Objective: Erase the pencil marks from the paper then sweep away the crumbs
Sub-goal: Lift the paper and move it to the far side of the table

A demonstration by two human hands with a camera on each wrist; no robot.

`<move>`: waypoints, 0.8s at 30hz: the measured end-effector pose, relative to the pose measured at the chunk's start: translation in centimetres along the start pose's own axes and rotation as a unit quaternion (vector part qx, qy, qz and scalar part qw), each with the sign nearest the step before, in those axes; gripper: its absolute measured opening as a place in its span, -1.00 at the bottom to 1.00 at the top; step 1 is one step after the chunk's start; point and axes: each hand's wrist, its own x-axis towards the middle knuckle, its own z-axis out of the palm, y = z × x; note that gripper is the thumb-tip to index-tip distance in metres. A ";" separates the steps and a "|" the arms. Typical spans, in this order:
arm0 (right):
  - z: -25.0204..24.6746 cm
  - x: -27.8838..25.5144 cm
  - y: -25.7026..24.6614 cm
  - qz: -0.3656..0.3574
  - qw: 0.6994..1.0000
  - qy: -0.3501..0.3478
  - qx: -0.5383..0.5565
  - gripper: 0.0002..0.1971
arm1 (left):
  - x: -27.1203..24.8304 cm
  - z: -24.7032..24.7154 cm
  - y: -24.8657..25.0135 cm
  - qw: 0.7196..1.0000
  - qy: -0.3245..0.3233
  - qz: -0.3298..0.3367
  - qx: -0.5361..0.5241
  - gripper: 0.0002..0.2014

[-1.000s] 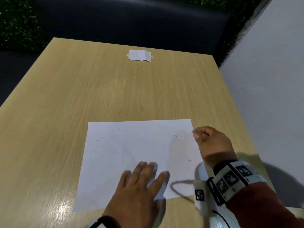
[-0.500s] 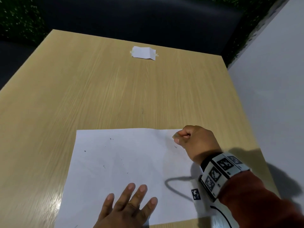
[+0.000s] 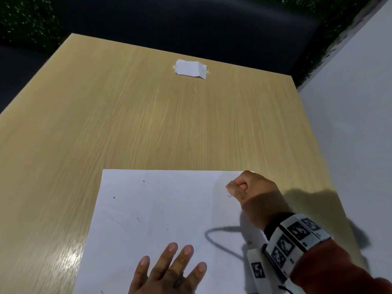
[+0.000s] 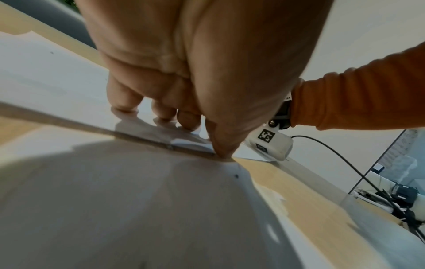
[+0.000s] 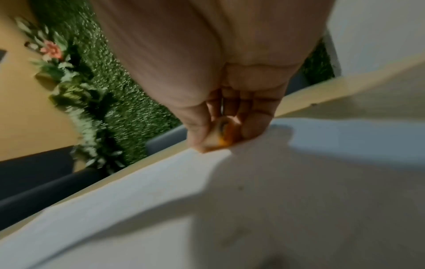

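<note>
A white sheet of paper (image 3: 169, 219) lies on the near part of the wooden table (image 3: 148, 124), with faint pencil traces and several small dark crumbs (image 3: 138, 219) scattered over it. My left hand (image 3: 169, 270) lies flat on the sheet's near edge, fingers spread and straight (image 4: 122, 102). My right hand (image 3: 250, 192) sits at the sheet's far right corner, curled round a small tan and orange eraser (image 5: 223, 132) pinched between thumb and fingers. The eraser's tip (image 3: 230, 184) touches the paper (image 5: 207, 200) beside a small curled crumb.
A small folded white paper scrap (image 3: 191, 68) lies near the table's far edge. A white wall or panel (image 3: 350, 124) runs along the right side. A dark bench and green hedge stand beyond the table. Bare wood stretches left and ahead of the sheet.
My right hand with the eraser has moved left from the sheet's right edge onto its far right corner. The left hand has slid back toward the near edge.
</note>
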 end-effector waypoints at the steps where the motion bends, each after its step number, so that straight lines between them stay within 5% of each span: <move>1: -0.2 0.3 0.3 0.005 1.000 0.008 0.001 -0.90 | 0.1 0.1 -0.1 1.000 -0.005 0.000 -0.004 -0.24; 7: -1.6 1.1 0.9 0.033 0.997 0.058 -0.038 -0.81 | 0.5 -0.5 -0.4 1.000 -0.009 -0.004 -0.027 -0.32; 11: -0.3 -0.7 -0.3 0.020 1.000 -0.010 0.008 -0.83 | 0.4 -0.5 -0.7 1.000 -0.007 0.006 -0.024 -0.49; 18: -1.2 1.1 0.9 0.063 0.997 0.035 -0.023 -0.79 | -0.2 0.0 -0.8 0.999 -0.017 0.023 0.019 -0.45; 24: -2.2 -0.8 1.1 0.072 0.994 0.069 0.050 -0.78 | 1.1 -3.6 -0.2 0.975 -0.219 0.025 0.006 -0.37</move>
